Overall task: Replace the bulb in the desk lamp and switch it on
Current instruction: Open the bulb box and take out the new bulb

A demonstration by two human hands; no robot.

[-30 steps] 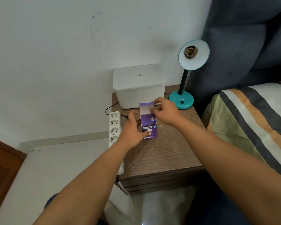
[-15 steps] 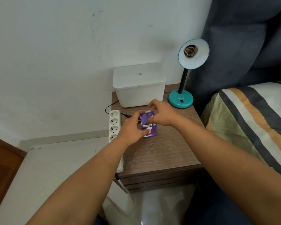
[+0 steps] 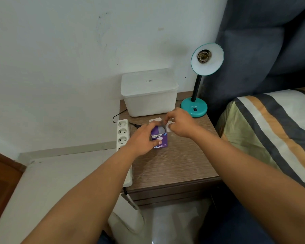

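Head view of a wooden nightstand (image 3: 174, 166), which serves as the landmark for all positions given here. A purple bulb box (image 3: 160, 138) stands upright near the middle of the nightstand top, its white top flaps folded outward. The rounded pale dome of the bulb (image 3: 161, 129) shows inside the open mouth of the box.

The left hand (image 3: 141, 140) wraps around the box from its left side, fingers curled onto the front face, thumb (image 3: 156, 142) pressed across the lower part of the label; it grips the box firmly. The right hand (image 3: 180, 123) sits at the box's upper right edge, fingers bent and drawn narrow, pinching at the flaps around the opening. Whether these fingertips touch the bulb itself or only the cardboard cannot be told.

At the rear right corner of the nightstand stands the teal desk lamp (image 3: 194, 109), its black neck rising to a shade (image 3: 208, 62) tipped toward the camera. The socket (image 3: 204, 56) at the centre of the shade holds no bulb. A dark rocker switch (image 3: 195, 109) is set in the lamp base.

At the rear centre of the nightstand, against the wall, rests a lidded white plastic container (image 3: 149, 92). A white power strip (image 3: 122, 136) lies along the nightstand's left edge, with a black plug and cord (image 3: 135, 125) in its upper end. To the right of the nightstand lies a bed with striped bedding (image 3: 271, 129).
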